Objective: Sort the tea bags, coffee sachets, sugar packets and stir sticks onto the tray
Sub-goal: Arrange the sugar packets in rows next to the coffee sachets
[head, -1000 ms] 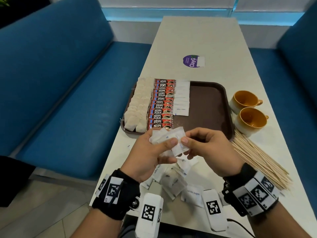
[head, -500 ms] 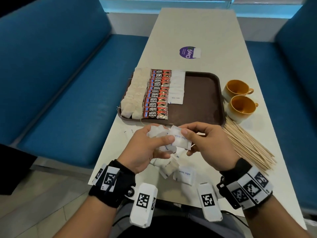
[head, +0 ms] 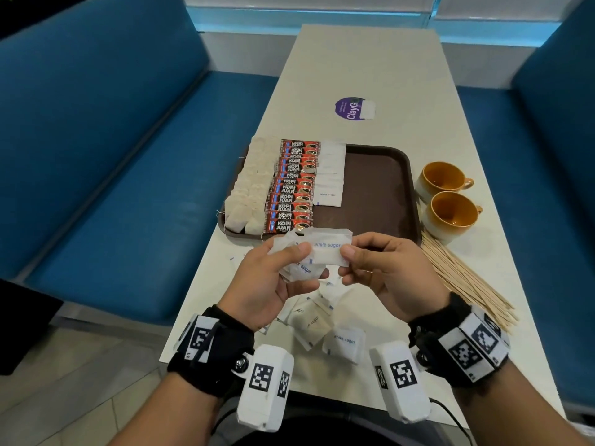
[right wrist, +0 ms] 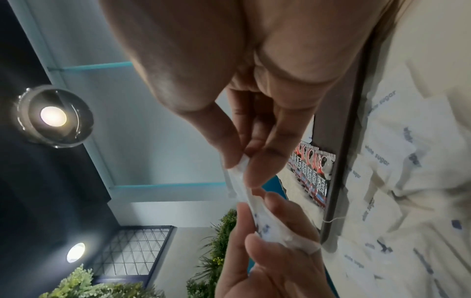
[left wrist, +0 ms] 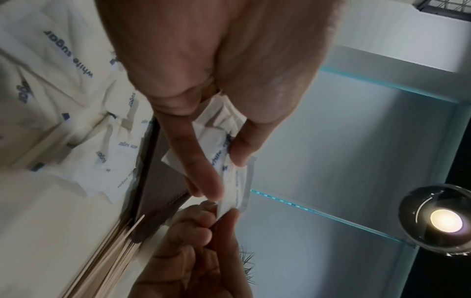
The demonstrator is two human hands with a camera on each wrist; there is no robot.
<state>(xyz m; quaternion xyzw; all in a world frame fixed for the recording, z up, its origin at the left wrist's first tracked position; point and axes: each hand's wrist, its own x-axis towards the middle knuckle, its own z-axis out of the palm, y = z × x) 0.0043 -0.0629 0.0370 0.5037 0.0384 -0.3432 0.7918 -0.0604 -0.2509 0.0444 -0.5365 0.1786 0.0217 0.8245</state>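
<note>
- Centre of the head view: left hand [head: 273, 278] clutching a loose bunch of white sugar packets [head: 297, 268], thumb pressed on top, fingers curled beneath.
- Just right of it: right hand [head: 389, 275] pinching the end of one white sugar packet [head: 325, 249] between thumb and forefinger, drawing it off the bunch; remaining fingers curled in.
- Upper middle: brown tray [head: 380, 194] on the table [head: 363, 59], already carrying a column of tea bags [head: 249, 188] at its left, then Kopi Juan coffee sachets [head: 294, 188], then a short column of sugar packets [head: 331, 172]; right half bare.
- Lower centre, beneath the hands: more sugar packets [head: 341, 342] scattered on the table.
- Right edge: wooden stir sticks [head: 467, 278] fanned out, beside two orange cups [head: 447, 194].
- Likely handling: paper packets very light, thin and limp, grains shifting inside; prone to clinging together or slipping from a stack; tearable if tugged hard.
- Best hold, by judgement: flat sealed end seam, gentle pinch, one at a time.
</note>
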